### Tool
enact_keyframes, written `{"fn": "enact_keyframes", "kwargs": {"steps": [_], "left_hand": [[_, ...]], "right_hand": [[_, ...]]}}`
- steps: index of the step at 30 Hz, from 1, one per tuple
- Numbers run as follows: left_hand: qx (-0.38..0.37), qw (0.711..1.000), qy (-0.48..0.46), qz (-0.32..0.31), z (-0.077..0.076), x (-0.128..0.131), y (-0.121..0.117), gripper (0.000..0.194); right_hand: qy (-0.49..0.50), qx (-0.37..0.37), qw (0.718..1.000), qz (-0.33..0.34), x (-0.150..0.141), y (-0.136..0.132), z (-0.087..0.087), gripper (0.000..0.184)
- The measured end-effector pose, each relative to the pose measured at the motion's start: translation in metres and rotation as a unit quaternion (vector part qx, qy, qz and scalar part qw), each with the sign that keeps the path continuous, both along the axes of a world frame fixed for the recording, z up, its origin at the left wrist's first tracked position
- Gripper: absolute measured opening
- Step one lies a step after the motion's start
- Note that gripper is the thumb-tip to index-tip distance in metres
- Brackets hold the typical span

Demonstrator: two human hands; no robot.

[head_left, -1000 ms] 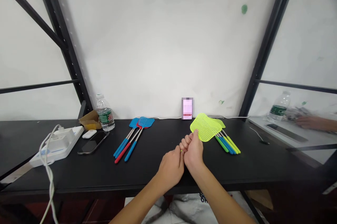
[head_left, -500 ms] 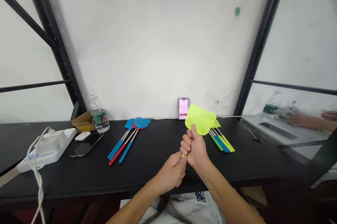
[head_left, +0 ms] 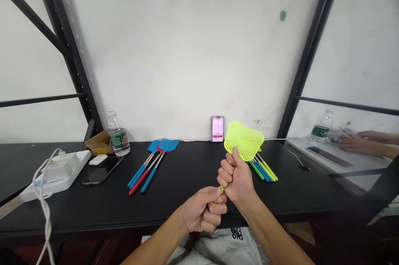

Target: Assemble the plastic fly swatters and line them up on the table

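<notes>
Slanting up to the right above the surface, the yellow-green swatter runs through both curled grips: left hand closed round its handle, right hand clenched just below its head.

One yellow swatter is held up, four are in the left bunch, five in the right bunch. The worktop has one black phone, one bottle, one white case.
</notes>
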State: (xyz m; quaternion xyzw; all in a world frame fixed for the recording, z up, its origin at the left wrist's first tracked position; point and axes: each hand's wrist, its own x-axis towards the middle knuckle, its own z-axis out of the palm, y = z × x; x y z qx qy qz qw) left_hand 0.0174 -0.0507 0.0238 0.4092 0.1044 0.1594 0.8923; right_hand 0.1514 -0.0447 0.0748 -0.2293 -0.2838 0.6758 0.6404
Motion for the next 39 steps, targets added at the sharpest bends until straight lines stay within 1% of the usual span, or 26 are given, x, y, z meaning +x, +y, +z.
{"fn": "enact_keyframes", "kwargs": {"steps": [4,8,10,13,15,16,17,18,19,20,21,22,23,24,25,26,28,31,34,39], "left_hand": [[-0.017,1.0,0.0,-0.006,-0.001,0.0,0.002,0.036],[-0.003,1.0,-0.008,-0.018,0.002,-0.001,0.002,0.035],[0.01,1.0,0.001,-0.013,0.004,-0.001,0.002,0.034],[0.044,0.998,0.033,0.007,0.01,-0.001,0.001,0.035],[0.091,0.993,0.069,0.034,0.013,0.0,-0.001,0.037],[0.126,0.986,0.094,0.057,0.015,0.001,-0.003,0.038],[0.174,0.973,0.126,0.086,0.017,0.002,-0.005,0.039],[0.236,0.949,0.166,0.124,0.018,0.003,-0.008,0.04],[0.311,0.911,0.211,0.168,0.019,0.003,-0.01,0.04],[0.39,0.858,0.258,0.214,0.02,0.004,-0.014,0.04],[0.462,0.794,0.303,0.254,0.021,0.004,-0.017,0.04],[0.514,0.734,0.344,0.281,0.021,0.004,-0.02,0.038],[0.55,0.685,0.378,0.292,0.022,0.004,-0.023,0.036],[0.569,0.653,0.406,0.292,0.023,0.004,-0.025,0.034],[0.58,0.635,0.424,0.285,0.024,0.004,-0.027,0.033],[0.586,0.626,0.432,0.278,0.024,0.004,-0.028,0.031],[0.597,0.622,0.431,0.267,0.025,0.005,-0.029,0.031],[0.605,0.618,0.431,0.257,0.023,0.006,-0.028,0.031],[0.607,0.612,0.438,0.256,0.023,0.002,-0.025,0.031],[0.619,0.604,0.443,0.236,0.028,-0.008,-0.02,0.032]], "right_hand": [[0.035,-0.006,0.999,0.015,0.003,0.002,0.0,0.055],[0.065,0.003,0.998,0.022,0.005,0.001,0.002,0.056],[0.077,0.004,0.997,0.023,0.006,0.001,0.003,0.056],[0.086,0.01,0.996,0.022,0.009,0.001,0.004,0.056],[0.09,0.018,0.996,0.008,0.011,0.002,0.004,0.055],[0.092,0.021,0.995,-0.002,0.011,0.002,0.004,0.054],[0.095,0.023,0.995,-0.015,0.011,0.002,0.003,0.054],[0.098,0.025,0.994,-0.029,0.011,0.003,0.003,0.053],[0.101,0.026,0.994,-0.042,0.012,0.004,0.004,0.053],[0.104,0.026,0.993,-0.053,0.012,0.004,0.004,0.053],[0.106,0.027,0.992,-0.064,0.014,0.005,0.005,0.052],[0.109,0.029,0.991,-0.075,0.017,0.007,0.006,0.052],[0.112,0.033,0.989,-0.089,0.022,0.008,0.008,0.052],[0.114,0.037,0.988,-0.102,0.028,0.009,0.01,0.052],[0.115,0.042,0.986,-0.117,0.035,0.01,0.012,0.051],[0.115,0.048,0.984,-0.131,0.043,0.011,0.014,0.051],[0.107,0.057,0.981,-0.149,0.056,0.011,0.018,0.051],[0.102,0.066,0.981,-0.153,0.063,0.011,0.018,0.05],[0.111,0.072,0.982,-0.133,0.057,0.013,0.014,0.05],[0.115,0.073,0.984,-0.116,0.04,0.018,0.004,0.049]]}}
